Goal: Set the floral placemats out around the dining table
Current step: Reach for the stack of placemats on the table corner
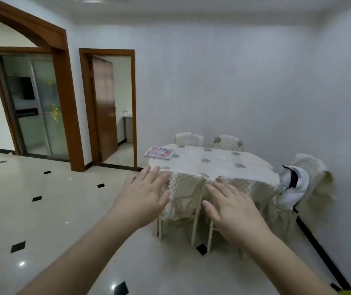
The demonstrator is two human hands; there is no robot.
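A stack of floral placemats [159,153] lies on the far left corner of the dining table [219,165], which wears a pale cloth with grey flower motifs. I stand a few steps back from the table. My left hand [143,194] and my right hand [232,207] are stretched out in front of me in the air, palms down, fingers straight, holding nothing. Both are well short of the table and the placemats.
Several cream covered chairs ring the table: two at the near side [186,201], two at the far side [188,139], one at the right [310,167] with a white garment [294,186] draped on it. Tiled floor [42,209] spreads to the left; a brown door [104,105] stands behind.
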